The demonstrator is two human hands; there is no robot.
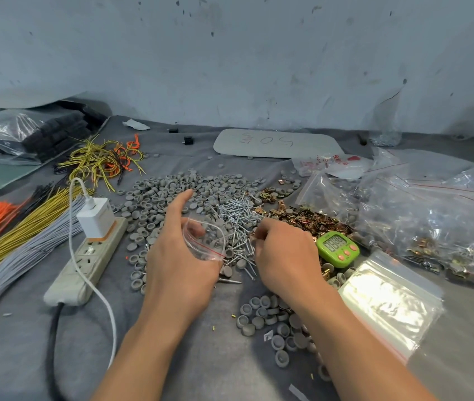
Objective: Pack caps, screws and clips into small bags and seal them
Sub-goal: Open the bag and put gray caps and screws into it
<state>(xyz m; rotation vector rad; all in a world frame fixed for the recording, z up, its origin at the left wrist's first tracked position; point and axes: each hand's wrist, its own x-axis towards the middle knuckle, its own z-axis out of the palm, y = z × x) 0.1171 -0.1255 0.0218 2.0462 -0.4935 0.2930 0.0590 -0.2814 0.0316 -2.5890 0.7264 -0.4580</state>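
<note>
My left hand holds a small clear zip bag with a red seal line, mouth open toward the right, index finger stretched out above it. A few grey caps show inside the bag. My right hand has its fingers curled, pinching small parts at the edge of the silver screw pile; what it holds is hidden. Grey caps spread widely behind the hands, with more grey caps near my right forearm. Brass clips lie right of the screws.
A green timer sits by my right hand, with a stack of empty zip bags beside it. Filled bags pile at right. A power strip with charger and wire bundles lie at left.
</note>
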